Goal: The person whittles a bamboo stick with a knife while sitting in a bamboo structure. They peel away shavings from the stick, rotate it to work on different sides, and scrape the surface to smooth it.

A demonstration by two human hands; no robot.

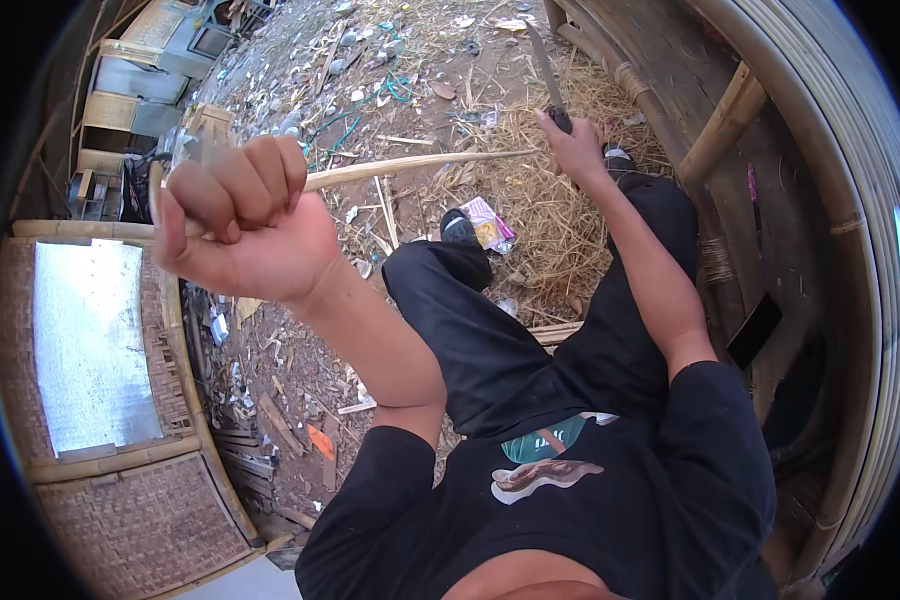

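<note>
My left hand [260, 235] is raised at the left, its fingers wrapped round one end of a long pale bamboo strip [400, 166]. From that fist the strip runs to the right, narrowing to a thin tip close to my right hand [576, 150]. That hand grips the dark handle of a long knife [544, 65], with the blade pointing away from me. Blade and strip look apart in this view. Below the strip's tip lies a heap of fine straw-coloured shavings [560, 230]. How much of the strip sits inside my left fist is hidden.
Bamboo rails and a plank bench [800, 230] run along my right, with a dark phone-like slab [755, 330] on it. A woven bamboo panel [140, 510] stands at the left. Scraps litter the ground, and a pink and yellow packet [487, 222] lies beside my shoe [458, 228].
</note>
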